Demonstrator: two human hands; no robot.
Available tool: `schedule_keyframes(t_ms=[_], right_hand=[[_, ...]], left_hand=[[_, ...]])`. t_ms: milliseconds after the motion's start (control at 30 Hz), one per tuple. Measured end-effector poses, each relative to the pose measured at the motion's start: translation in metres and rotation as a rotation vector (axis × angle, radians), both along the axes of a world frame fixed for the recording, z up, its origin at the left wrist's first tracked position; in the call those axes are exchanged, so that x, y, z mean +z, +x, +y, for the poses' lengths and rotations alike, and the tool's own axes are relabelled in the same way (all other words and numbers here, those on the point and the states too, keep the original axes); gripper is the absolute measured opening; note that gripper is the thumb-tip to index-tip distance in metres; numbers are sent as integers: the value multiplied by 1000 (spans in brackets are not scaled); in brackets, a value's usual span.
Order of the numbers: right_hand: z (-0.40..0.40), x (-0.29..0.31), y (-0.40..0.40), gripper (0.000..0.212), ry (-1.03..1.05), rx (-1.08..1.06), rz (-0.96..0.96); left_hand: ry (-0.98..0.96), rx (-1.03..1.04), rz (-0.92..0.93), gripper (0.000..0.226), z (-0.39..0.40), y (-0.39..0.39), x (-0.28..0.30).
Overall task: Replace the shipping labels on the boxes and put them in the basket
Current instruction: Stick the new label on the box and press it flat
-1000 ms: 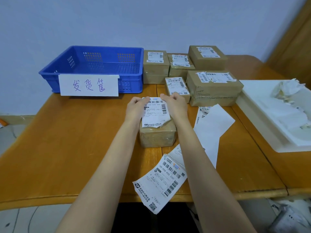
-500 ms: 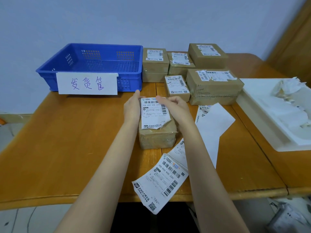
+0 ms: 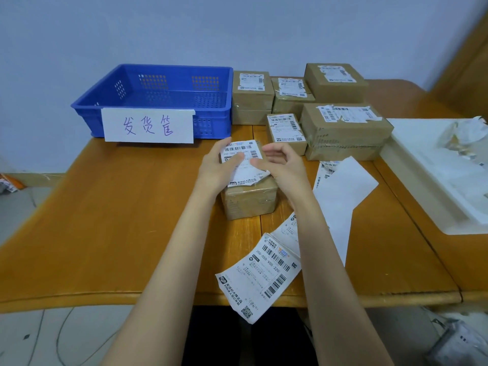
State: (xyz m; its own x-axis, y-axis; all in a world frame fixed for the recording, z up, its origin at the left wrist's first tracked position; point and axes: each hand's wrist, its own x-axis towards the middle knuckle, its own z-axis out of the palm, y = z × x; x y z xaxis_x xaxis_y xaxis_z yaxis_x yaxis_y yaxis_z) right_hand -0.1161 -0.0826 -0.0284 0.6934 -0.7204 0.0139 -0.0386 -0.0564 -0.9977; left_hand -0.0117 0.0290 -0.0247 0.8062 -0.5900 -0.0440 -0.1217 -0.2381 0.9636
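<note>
A small brown box stands mid-table with a white shipping label lying on its top, the near edge slightly ragged. My left hand rests along the box's left side, its thumb pressing across the label. My right hand hovers at the box's right side with relaxed fingers, its thumb tip touching the label. The blue basket with a handwritten paper sign stands at the back left and holds no boxes.
Several labelled brown boxes are stacked behind and to the right. A strip of printed labels hangs over the near table edge beside white backing paper. A white tray with crumpled scraps sits at the right.
Both hands slid from the label's far edge toward its middle. My left thumb now lies across the label, and my right hand's fingers have lifted off it.
</note>
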Motion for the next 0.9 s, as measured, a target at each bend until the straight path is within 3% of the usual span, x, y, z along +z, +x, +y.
schedule_keyframes(t_ms=[167,333,400,533,667,800,900], right_hand=[[-7,-10,-20,77,189,224,-69],[-10,-7,-31,95,286,415,-129],[-5,0,-29,95,239,373,-75],[7,-1,-17,83,-83,289,123],[0,-3,-21,95,-63,402,138],[12,5,-14,70,-181,268,151],[11,9,-17,76,-219,335,207]], left_hand=[[-12,12,10,48,1,-5,-1],[-49,43,30,38,3,-8,-2],[-60,63,33,36,3,-9,-2],[-60,63,20,36,4,-10,0],[-70,54,20,37,4,-10,-2],[-80,42,22,35,3,-7,-4],[-75,45,33,33,2,-7,-6]])
